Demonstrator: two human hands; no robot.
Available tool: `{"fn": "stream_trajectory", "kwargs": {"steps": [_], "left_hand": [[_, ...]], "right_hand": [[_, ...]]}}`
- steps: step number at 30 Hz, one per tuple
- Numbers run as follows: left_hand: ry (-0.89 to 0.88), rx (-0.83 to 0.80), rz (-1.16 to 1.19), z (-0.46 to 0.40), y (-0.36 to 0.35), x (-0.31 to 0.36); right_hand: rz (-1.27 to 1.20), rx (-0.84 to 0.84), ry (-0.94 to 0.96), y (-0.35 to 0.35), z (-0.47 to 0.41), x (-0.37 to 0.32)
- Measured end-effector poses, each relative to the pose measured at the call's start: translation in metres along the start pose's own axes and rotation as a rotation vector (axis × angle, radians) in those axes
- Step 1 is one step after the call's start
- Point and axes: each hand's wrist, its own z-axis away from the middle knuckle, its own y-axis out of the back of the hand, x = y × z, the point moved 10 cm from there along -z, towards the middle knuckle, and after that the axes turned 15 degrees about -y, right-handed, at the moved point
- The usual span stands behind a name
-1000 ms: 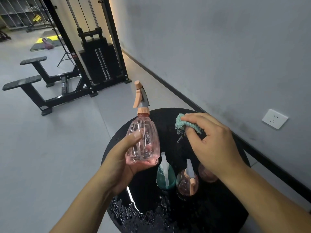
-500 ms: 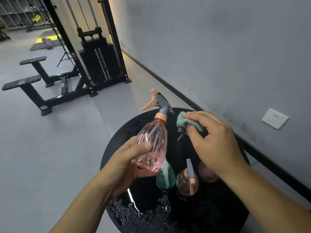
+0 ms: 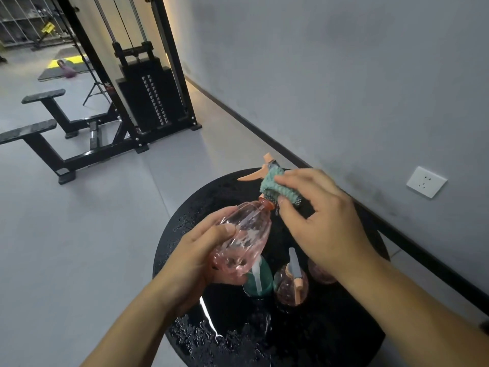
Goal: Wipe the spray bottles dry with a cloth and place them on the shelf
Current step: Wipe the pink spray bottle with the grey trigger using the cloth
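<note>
- left hand (image 3: 195, 260): we log it wrapped round the lower body of the pink bottle (image 3: 242, 242), thumb laid across the near side, fingers curled behind; the bottle is held in the air above the table, tilted with its head up and to the right.
- pink bottle: clear pink body, orange collar, orange trigger (image 3: 251, 176) pointing left, nozzle at the top; its base sits over the teal bottle below it in our view.
- right hand (image 3: 325, 221): we log it pinching the cloth (image 3: 277, 188) between thumb and fingers, pressed onto the neck and sprayer head of the pink bottle.
- cloth: teal, knitted look, with a darker mesh edge; it covers most of the sprayer head, so only the trigger and nozzle tip show.
- table (image 3: 344, 327): round, black, glossy, with water drops spread along its near and left edge.
- teal bottle (image 3: 260, 283): standing on the table, white sprayer on top, partly hidden by the pink bottle.
- second pink bottle (image 3: 289, 287): standing just right of the teal one, grey and orange sprayer.
- third bottle (image 3: 318, 274): pinkish, mostly hidden under the right wrist; we cannot tell its head.
- wall socket (image 3: 426, 182): white, on the grey wall to the right.
- weight machine (image 3: 150, 99): black, with stack and cables, well beyond the table.
- benches (image 3: 42, 109): two black padded ones left of the machine, on the grey floor.
</note>
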Motion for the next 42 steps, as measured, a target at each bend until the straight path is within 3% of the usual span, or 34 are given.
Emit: {"fn": "stream_trajectory", "kwargs": {"steps": [3,8,13,25,29,37,42], "left_hand": [[0.000,0.000,-0.017,0.000,0.002,-0.001],[0.007,-0.010,-0.024,-0.002,0.002,-0.002],[0.012,0.020,-0.033,-0.001,0.006,-0.005],[0.045,-0.063,-0.095,0.001,-0.002,-0.010],[0.043,-0.010,-0.085,0.000,0.005,-0.009],[0.016,-0.027,-0.103,-0.001,0.005,-0.005],[0.036,-0.005,-0.088,0.000,0.008,-0.008]], "right_hand": [[0.020,-0.046,0.007,-0.005,0.002,-0.002],[0.038,0.060,-0.067,0.010,-0.006,0.012],[0.043,-0.039,-0.026,-0.003,0.001,0.006],[0.084,0.074,-0.037,0.012,-0.009,0.012],[0.107,0.027,-0.125,0.007,-0.009,0.022],[0.066,0.037,-0.091,0.010,-0.006,0.018],[0.024,-0.050,-0.116,-0.001,-0.004,0.020]]}}
